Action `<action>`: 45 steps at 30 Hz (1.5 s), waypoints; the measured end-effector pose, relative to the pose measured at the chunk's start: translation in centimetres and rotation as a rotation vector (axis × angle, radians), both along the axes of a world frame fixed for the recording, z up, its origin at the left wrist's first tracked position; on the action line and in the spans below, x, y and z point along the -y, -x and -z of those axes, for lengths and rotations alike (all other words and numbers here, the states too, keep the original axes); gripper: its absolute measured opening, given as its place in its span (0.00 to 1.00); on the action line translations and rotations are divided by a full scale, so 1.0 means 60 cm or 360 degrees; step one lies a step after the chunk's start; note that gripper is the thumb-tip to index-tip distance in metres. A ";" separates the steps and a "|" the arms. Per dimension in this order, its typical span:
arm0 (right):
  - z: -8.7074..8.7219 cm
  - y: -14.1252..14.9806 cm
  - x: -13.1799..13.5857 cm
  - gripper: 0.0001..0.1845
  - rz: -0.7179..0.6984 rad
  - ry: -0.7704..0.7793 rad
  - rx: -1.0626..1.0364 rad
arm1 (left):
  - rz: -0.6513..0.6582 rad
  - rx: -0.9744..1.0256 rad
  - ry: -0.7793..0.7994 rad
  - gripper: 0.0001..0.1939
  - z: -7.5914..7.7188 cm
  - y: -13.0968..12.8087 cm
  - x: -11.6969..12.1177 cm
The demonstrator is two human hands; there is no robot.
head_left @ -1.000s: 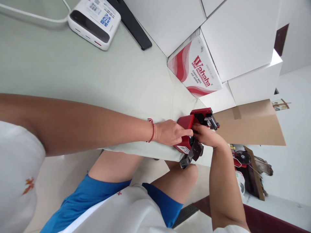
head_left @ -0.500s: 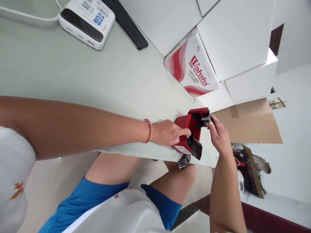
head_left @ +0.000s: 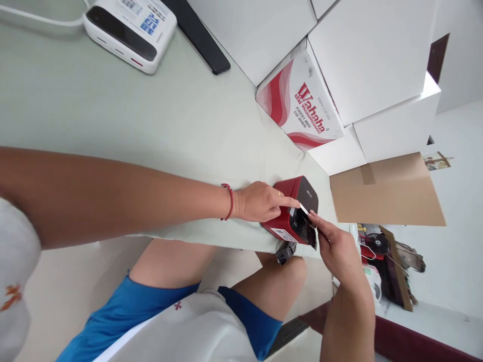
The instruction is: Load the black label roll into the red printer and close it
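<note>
The left hand's (head_left: 258, 201) index finger stretched onto the silver edge (head_left: 304, 208) of a red label printer (head_left: 285, 221), its other fingers curled by the red side; whether they gripped it could not be told. The right hand's (head_left: 337, 249) fingertips met that edge from 4 o'clock; whether they pinched anything was unclear. The printer stood at the tabletop's (head_left: 151, 105) near edge, black lid (head_left: 307, 194) down. Crumpled dark film (head_left: 286, 253) sat at its 6 o'clock, a Wahaha water carton (head_left: 305, 108) at 12, a white power bank (head_left: 130, 35) at 10.
</note>
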State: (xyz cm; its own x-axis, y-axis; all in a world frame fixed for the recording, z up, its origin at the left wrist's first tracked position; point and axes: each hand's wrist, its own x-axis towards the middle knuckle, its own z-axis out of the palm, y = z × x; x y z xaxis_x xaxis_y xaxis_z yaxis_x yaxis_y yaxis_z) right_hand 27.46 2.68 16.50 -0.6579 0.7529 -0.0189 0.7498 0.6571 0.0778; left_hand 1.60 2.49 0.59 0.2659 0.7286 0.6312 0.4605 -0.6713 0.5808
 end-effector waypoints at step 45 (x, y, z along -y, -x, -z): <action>0.041 0.123 -0.134 0.13 0.0222 0.0600 0.0230 | 0.0186 0.0359 0.0039 0.23 0.010 -0.003 0.008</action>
State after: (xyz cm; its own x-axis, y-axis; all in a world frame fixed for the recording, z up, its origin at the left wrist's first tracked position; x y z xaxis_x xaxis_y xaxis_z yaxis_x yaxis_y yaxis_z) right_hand 20.08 10.75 14.02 -0.5206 0.7574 -0.3941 0.8325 0.5527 -0.0377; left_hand 1.80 2.00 -0.01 0.2038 0.7170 0.6666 0.2376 -0.6967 0.6768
